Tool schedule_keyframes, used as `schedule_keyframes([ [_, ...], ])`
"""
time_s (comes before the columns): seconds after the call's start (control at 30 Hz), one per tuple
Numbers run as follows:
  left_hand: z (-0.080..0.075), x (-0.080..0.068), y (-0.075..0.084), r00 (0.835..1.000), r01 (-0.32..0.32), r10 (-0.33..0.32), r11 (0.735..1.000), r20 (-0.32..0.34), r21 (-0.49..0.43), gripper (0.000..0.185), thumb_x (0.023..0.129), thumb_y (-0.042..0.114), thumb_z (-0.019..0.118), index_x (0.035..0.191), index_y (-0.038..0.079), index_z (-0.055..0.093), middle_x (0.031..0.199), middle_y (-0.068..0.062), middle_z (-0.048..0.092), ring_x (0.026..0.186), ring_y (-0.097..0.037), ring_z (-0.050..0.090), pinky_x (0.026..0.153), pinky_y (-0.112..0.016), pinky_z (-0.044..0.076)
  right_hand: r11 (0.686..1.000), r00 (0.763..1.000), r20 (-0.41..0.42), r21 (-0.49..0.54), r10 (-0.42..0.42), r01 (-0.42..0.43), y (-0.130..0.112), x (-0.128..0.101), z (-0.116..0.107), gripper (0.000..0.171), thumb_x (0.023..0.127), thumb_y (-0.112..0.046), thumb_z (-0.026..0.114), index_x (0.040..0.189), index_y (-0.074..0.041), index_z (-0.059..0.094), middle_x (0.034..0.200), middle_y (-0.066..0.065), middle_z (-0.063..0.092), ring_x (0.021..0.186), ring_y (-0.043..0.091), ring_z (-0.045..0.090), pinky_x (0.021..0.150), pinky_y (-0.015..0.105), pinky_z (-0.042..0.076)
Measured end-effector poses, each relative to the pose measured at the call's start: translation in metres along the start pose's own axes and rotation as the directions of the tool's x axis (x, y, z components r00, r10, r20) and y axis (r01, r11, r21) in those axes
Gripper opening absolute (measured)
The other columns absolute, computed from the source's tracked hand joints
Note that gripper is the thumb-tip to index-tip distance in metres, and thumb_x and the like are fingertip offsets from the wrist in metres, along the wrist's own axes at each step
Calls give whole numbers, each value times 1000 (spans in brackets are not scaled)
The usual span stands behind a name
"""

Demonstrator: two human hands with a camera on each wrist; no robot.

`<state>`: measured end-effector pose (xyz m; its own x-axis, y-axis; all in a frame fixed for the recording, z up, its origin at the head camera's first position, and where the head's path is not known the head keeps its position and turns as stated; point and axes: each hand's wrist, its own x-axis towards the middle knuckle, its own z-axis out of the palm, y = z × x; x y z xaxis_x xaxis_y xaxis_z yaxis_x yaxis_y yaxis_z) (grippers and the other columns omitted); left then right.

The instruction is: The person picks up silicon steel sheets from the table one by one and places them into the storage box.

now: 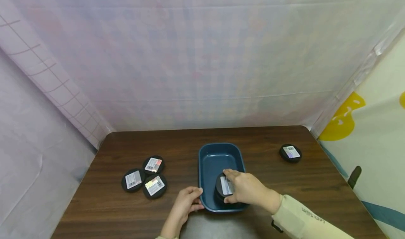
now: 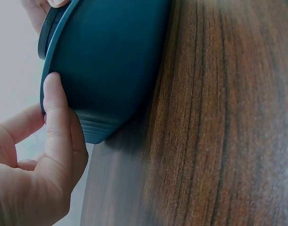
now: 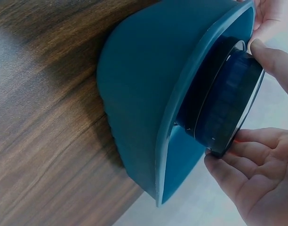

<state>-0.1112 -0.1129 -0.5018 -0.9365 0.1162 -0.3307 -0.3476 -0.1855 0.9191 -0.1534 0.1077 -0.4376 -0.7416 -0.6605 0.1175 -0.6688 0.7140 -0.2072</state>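
A black tin [image 1: 226, 185] is gripped by its edge between the thumb and partly spread fingers of the right hand [image 1: 245, 187], within the near end of a blue tray [image 1: 218, 162]. The tray's rim is pinched by the left hand [image 1: 186, 202]. Three similar tins [image 1: 154, 187] are clustered leftward on the surface [image 1: 101, 207].

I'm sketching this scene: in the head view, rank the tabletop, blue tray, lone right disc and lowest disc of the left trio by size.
- Tabletop
- Blue tray
- Lone right disc, lowest left disc: similar; nearness to camera makes ranking unsure
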Motion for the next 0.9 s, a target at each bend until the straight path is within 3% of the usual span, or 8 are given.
schedule_keyframes([
  [0.9,0,0,0,1000,2,-2,1000,4,-9,24,92,11,54,102,-11,53,70,-3,53,61,-11,53,57,-24,56,1000,1000,9,9,3,-3,1,-8,1,88,68,-50,76,129,6,49,131,22,50,119,32,51,94,42,48],
])
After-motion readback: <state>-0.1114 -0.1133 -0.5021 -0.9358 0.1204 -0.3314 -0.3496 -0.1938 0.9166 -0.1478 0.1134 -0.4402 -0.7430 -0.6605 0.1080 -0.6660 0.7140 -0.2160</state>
